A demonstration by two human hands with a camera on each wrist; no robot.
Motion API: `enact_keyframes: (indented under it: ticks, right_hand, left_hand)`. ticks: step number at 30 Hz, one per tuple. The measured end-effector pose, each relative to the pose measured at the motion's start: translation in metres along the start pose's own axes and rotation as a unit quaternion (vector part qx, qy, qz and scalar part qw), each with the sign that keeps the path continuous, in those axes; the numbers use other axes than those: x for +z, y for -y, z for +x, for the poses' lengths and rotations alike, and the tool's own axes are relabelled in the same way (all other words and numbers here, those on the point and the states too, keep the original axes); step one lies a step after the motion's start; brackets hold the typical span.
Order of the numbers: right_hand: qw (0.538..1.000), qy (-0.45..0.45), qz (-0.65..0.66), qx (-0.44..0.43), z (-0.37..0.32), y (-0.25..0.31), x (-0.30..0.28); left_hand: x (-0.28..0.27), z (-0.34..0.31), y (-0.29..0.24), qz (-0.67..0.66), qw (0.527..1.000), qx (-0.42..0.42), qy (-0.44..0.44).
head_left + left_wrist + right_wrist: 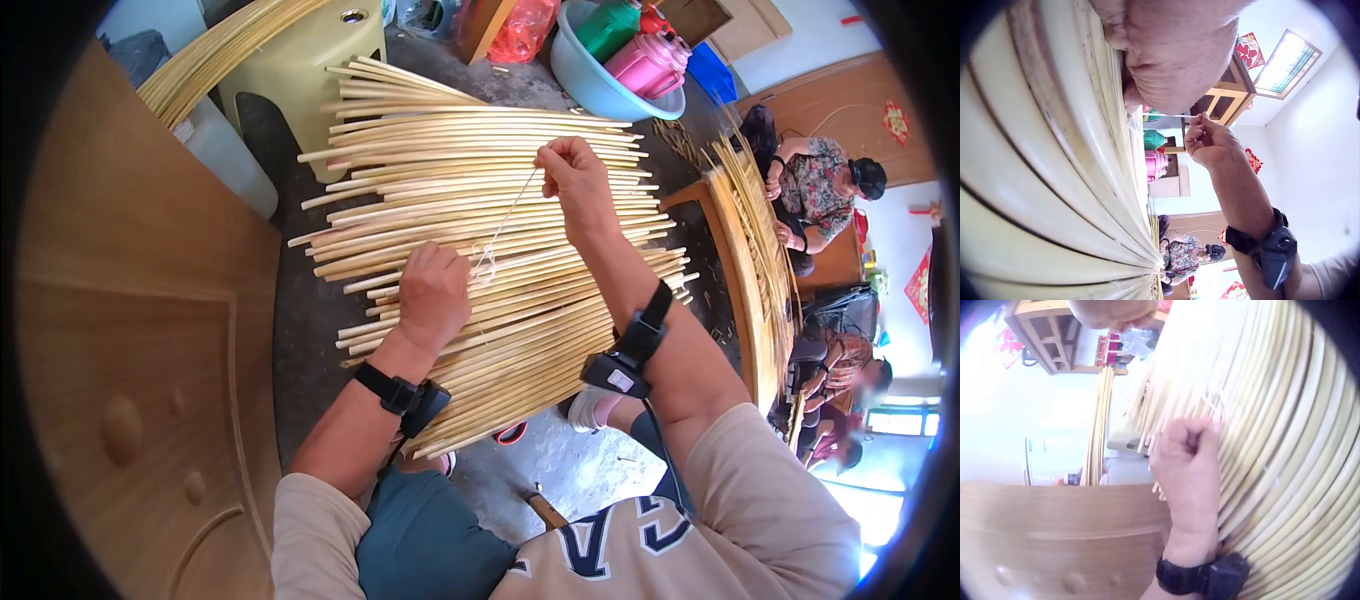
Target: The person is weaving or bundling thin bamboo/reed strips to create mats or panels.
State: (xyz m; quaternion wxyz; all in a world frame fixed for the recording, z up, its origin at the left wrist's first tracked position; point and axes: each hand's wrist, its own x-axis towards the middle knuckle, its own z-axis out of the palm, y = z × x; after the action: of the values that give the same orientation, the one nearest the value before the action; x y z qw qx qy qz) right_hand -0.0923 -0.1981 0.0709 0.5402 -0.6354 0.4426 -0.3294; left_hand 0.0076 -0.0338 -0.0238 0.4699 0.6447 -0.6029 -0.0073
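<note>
Long pale peeled sticks (400, 215) lie side by side in a wide mat, joined by white string. My right hand (577, 185) is raised over the far part of the mat and pinches the end of a thin white string (515, 212) between thumb and fingertips. Taut, the string slants down to a loose tangle of loops on the sticks. Low on the mat, my left hand (436, 290) has its fingers curled, thumb and forefinger together at those loops (1215, 403). In the left wrist view the left hand (1179, 53) rests close against the sticks.
A brown wooden panel (150, 330) stands at the left. Beyond the mat are a yellowish stool (310, 80) and a blue basin (585, 85) with thermos flasks. At the right, a wooden bench (735, 260) bears more thin strips; seated people (820, 190) work behind it.
</note>
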Motion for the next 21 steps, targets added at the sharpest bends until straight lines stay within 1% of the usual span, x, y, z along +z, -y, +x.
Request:
enact_keyframes:
  ticks: [1, 2, 4, 6, 8, 10, 11, 12, 14, 16, 18, 20, 21]
  right_hand:
    - [0.999, 0.038, -0.023, 0.01, -0.001, 0.004, -0.005]
    - [0.999, 0.036, -0.026, 0.006, -0.008, 0.012, -0.008]
    - [0.991, 0.054, 0.109, 0.055, -0.025, 0.031, -0.012]
    - [0.989, 0.03, 0.144, -0.019, -0.03, 0.045, -0.028]
    - [0.97, 0.007, 0.23, -0.081, -0.024, 0.057, -0.054]
    - [0.956, -0.025, 0.281, -0.083, -0.015, 0.074, -0.091]
    - [0.95, -0.012, 0.288, -0.117, -0.017, 0.088, -0.106]
    - [0.944, 0.002, 0.293, -0.15, -0.02, 0.102, -0.117]
    - [0.944, 0.005, 0.239, -0.227, -0.032, 0.129, -0.132]
    - [0.943, -0.045, 0.165, -0.284, -0.041, 0.143, -0.141]
    - [0.945, -0.048, 0.151, -0.285, -0.046, 0.143, -0.142]
    - [0.946, -0.108, 0.117, -0.282, -0.05, 0.139, -0.137]
    - [0.946, -0.11, 0.118, -0.281, -0.052, 0.136, -0.139]
  left_hand:
    - [-0.001, 0.002, 0.0, -0.01, 1.0, -0.006, 0.002]
    - [-0.001, 0.002, 0.001, -0.02, 1.0, -0.013, 0.004]
    - [-0.002, 0.003, -0.002, -0.028, 0.999, -0.025, 0.007]
    - [-0.002, 0.002, -0.003, -0.02, 0.999, -0.031, 0.005]
    - [-0.003, 0.002, -0.004, -0.018, 0.999, -0.035, 0.004]
    - [-0.003, 0.006, -0.005, -0.018, 0.999, -0.03, 0.0]
    - [-0.003, 0.005, -0.004, -0.014, 0.999, -0.045, 0.014]
    - [-0.002, 0.004, -0.003, -0.01, 0.998, -0.061, 0.027]
    - [-0.001, 0.006, -0.003, -0.012, 0.997, -0.068, 0.031]
    - [-0.002, 0.006, -0.004, -0.011, 0.996, -0.074, 0.039]
    - [-0.003, 0.007, -0.003, -0.016, 0.994, -0.093, 0.06]
    - [-0.003, 0.009, -0.004, -0.016, 0.993, -0.099, 0.065]
    - [-0.004, 0.009, -0.004, -0.016, 0.992, -0.107, 0.068]
